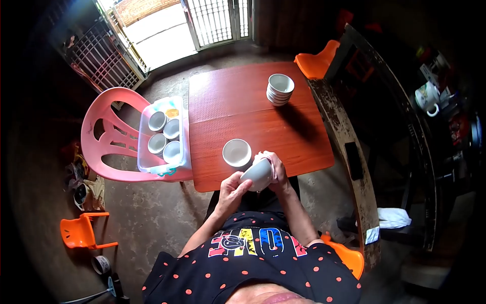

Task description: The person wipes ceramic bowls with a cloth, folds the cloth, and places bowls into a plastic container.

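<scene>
One wide view looks forward and down from the wearer's head, near the table (253, 124).

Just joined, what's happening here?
A person is holding a tilted white bowl over the near edge of the red-brown table. The left hand grips it; the right hand holds what looks like a pale cloth against it. A single bowl sits upright just beyond, and a stack of bowls stands farther back on the right. More bowls sit in a plastic bin on the pink chair.
</scene>
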A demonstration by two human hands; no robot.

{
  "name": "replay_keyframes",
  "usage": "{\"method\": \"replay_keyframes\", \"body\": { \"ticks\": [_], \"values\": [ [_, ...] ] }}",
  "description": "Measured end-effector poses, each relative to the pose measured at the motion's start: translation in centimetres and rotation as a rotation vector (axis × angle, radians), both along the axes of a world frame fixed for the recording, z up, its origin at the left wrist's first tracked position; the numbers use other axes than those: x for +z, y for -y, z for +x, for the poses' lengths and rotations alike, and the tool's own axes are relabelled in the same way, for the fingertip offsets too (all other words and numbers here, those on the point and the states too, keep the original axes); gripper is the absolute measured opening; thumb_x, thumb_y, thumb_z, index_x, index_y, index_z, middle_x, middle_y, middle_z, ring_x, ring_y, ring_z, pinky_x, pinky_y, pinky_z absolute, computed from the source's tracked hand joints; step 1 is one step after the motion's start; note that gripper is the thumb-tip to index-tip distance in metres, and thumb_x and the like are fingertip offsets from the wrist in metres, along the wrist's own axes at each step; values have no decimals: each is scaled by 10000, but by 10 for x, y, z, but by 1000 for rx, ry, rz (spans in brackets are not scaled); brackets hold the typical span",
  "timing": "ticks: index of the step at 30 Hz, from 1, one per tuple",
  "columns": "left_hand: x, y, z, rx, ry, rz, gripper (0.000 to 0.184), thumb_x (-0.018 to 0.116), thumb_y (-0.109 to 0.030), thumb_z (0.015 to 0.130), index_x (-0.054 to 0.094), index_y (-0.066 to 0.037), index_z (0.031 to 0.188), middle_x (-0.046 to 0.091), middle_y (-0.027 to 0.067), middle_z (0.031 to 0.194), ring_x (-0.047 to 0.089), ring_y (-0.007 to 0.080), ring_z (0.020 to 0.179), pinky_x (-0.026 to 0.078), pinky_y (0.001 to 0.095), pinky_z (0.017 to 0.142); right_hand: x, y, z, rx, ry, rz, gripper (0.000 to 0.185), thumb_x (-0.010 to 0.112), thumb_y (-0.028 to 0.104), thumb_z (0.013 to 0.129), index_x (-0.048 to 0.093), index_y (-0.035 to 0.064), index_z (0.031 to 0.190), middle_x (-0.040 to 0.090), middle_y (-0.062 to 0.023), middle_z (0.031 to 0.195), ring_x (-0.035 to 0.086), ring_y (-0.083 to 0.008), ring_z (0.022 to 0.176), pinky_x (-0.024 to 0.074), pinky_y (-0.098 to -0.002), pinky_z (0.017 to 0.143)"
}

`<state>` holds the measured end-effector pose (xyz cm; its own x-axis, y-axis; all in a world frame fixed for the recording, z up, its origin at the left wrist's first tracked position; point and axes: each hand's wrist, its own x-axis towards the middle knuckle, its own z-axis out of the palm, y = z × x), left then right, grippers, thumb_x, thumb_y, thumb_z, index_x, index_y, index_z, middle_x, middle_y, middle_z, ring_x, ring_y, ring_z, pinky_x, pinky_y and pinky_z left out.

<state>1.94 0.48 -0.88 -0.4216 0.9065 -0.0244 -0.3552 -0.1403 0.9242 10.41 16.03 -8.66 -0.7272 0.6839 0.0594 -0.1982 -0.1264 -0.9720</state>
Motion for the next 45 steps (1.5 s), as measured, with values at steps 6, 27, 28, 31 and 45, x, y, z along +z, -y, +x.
{"method": "replay_keyframes", "body": {
  "ticks": [6, 27, 28, 31, 45],
  "values": [
    [-2, -3, -4, -26, 45, 3, 159, 608, -132, 920, 602, 6, 999, 619, 19, 893, 559, 58, 800, 467, 217, 727, 97, 5, 0, 219, 184, 320, 264, 563, 252, 864, 635, 1, 821, 631, -173, 715, 629, -314, 669, 512, -359, 645],
    [-4, -9, -10, -111, 249, 7, 362, 665, -215, 880, 576, 16, 1144, 637, 65, 1014, 591, 132, 967, 468, 304, 885, 37, 7, 9, 17, -65, -131, 335, 483, 325, 931, 580, 8, 885, 579, -115, 727, 587, -230, 644, 496, -341, 602],
    [-10, -8, -15, -177, 69, -60, 334, 658, -209, 888, 584, 7, 1131, 638, 46, 984, 587, 108, 939, 470, 287, 867, 64, 0, 8, 96, 23, -170, 349, 471, 293, 931, 590, 15, 757, 563, -110, 655, 564, -224, 567, 482, -338, 571],
    [1, -14, -5, -150, 134, 7, 291, 641, -178, 897, 597, 7, 1117, 652, 48, 984, 612, 101, 895, 484, 282, 845, 115, 10, 2, 120, 514, 764, 284, 520, 214, 930, 613, -4, 773, 598, -44, 668, 586, -141, 602, 469, -286, 567],
    [-52, -12, -15, -200, 977, 81, 348, 444, -321, 984, 538, -58, 1191, 648, 93, 1112, 633, 207, 1019, 528, 377, 877, 133, 10, -7, 288, 154, 1179, 242, 543, 208, 871, 691, 80, 1013, 669, -95, 1056, 597, -269, 1071, 428, -418, 941]
  ]
}}
